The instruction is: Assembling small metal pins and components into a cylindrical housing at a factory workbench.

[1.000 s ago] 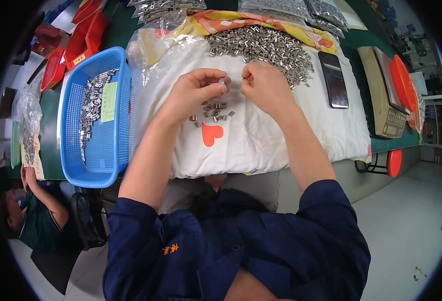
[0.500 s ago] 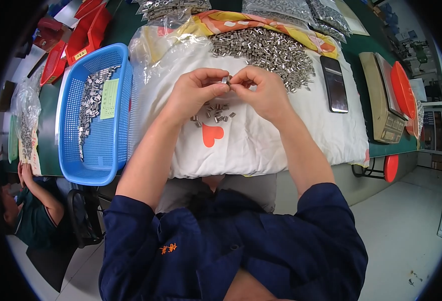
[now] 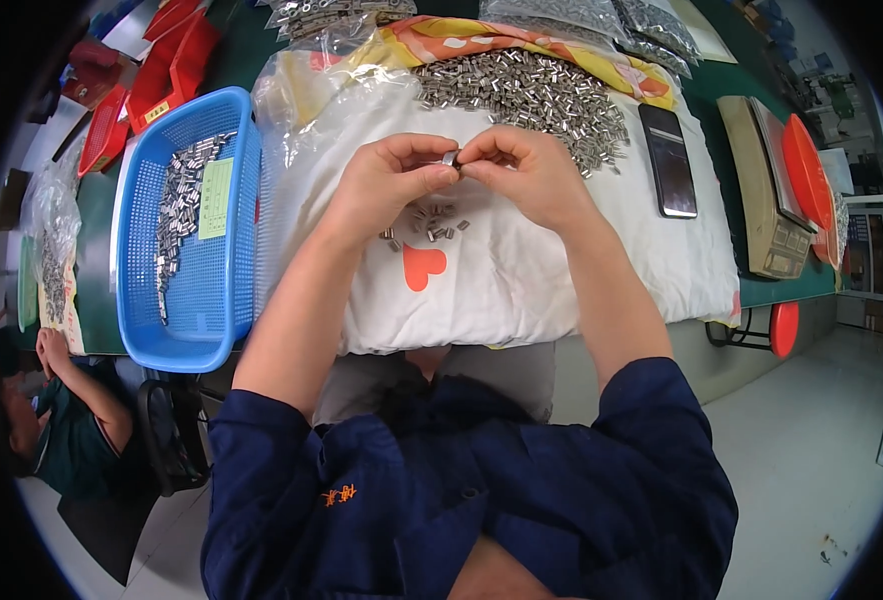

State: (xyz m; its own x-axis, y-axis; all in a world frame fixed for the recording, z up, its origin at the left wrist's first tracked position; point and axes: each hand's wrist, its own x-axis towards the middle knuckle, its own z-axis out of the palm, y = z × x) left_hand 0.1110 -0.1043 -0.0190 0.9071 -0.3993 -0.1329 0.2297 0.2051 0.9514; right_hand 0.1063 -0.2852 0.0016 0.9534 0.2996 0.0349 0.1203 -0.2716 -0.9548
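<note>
My left hand (image 3: 391, 180) pinches a small shiny metal sleeve (image 3: 449, 158) between thumb and fingertips, above the white cloth (image 3: 521, 290). From the other side my right hand (image 3: 526, 180) closes thumb and fingers on the sleeve's right end, where a dark spot shows; its detail is too small to make out. Several loose metal sleeves (image 3: 436, 222) lie on the cloth below my hands, beside a red heart print (image 3: 423, 268). Beyond my hands spreads a large heap of the same sleeves (image 3: 531, 95).
At left stands a blue plastic basket (image 3: 201, 345) holding sleeves and a green paper slip (image 3: 216, 195). A phone (image 3: 669, 165) lies right of the heap, with a scale (image 3: 776, 240) farther right. Red bins (image 3: 166, 75) and bagged parts (image 3: 551, 15) sit behind. A co-worker (image 3: 81, 410) sits at far left.
My hands stay together on the sleeve, with only a slight shift of the right hand's fingers. The whole view has moved a little. The co-worker's hands have shifted slightly.
</note>
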